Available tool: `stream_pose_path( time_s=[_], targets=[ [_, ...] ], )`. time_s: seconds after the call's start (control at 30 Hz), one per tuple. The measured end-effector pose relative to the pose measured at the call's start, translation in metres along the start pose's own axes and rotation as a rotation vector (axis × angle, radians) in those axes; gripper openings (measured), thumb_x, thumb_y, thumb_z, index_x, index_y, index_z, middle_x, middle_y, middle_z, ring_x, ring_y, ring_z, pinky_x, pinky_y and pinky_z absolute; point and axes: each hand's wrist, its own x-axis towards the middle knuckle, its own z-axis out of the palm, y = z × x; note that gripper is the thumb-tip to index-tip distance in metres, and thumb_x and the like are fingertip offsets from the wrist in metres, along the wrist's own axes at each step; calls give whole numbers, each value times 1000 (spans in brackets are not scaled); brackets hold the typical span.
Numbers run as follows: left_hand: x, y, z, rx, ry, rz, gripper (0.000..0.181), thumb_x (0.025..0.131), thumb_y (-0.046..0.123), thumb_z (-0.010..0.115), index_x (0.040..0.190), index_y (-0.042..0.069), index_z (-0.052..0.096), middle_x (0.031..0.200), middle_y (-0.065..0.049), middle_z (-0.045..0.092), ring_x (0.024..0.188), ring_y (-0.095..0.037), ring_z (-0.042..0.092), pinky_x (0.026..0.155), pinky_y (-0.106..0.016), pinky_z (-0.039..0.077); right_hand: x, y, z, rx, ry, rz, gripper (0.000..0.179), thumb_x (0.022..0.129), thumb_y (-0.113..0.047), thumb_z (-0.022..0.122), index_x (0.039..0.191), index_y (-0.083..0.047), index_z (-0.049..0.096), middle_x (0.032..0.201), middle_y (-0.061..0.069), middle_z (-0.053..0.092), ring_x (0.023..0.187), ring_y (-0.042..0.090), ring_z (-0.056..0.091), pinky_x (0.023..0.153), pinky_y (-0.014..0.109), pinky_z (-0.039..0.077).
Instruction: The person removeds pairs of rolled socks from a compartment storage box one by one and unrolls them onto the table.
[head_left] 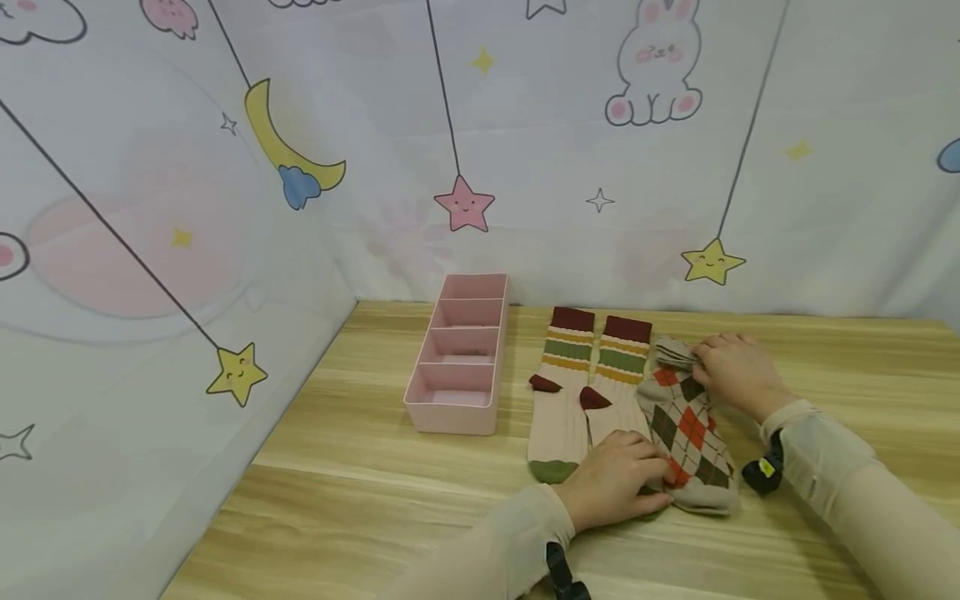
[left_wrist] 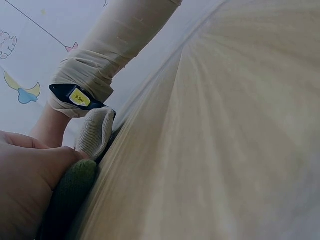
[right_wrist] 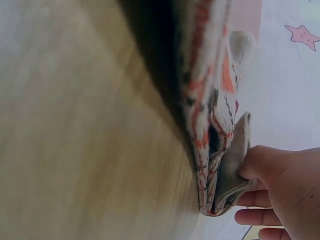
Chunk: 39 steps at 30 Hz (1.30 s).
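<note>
A pair of argyle socks (head_left: 688, 425), beige with red and dark diamonds, lies stacked at the right of the sock group. At their cuff, my right hand (head_left: 738, 371) pinches the folded knit between thumb and fingers; the right wrist view shows the cuff (right_wrist: 235, 165) bent back there. My left hand (head_left: 618, 479) rests over the foot of the nearer striped sock (head_left: 622, 367), its fingertips touching the argyle socks' lower left edge. Beside it lies another striped sock (head_left: 567, 358) with maroon cuff and green toe. The left wrist view shows a green toe (left_wrist: 75, 185) under the left hand.
A pink divided box (head_left: 457, 421) stands left of the socks on the wood-grain table (head_left: 337, 500), its compartments bare. Behind and to the left hangs a white printed cloth (head_left: 555, 167). Black cameras sit on both wrists, the right one (head_left: 763, 471) close beside the argyle socks.
</note>
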Motion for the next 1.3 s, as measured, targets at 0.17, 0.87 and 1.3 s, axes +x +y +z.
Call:
stream_pose_path(
  time_s=[0.17,0.87,1.3],
  targets=[
    [1,0,0,-7,-5,-3,19,86,44,54,95,30,63,104,16,61,101,-1,51,92,-17,37,1,4,-2,22,53,1,15,84,-13,52,76,-6,62,82,12,65,81,32,57,73,46,40],
    [0,0,-3,-6,-33,-6,20,85,45,54,98,31,62,105,17,60,101,0,50,94,-17,36,23,31,0,212,43,207,27,89,-18,50,102,2,62,93,26,64,72,37,60,60,47,47],
    [1,1,-2,9,-50,-16,20,86,46,53,98,33,61,106,19,59,103,1,49,95,-16,35,30,44,17,325,30,240,31,93,-22,46,106,3,59,95,27,63,76,38,59,64,49,44]
  ],
)
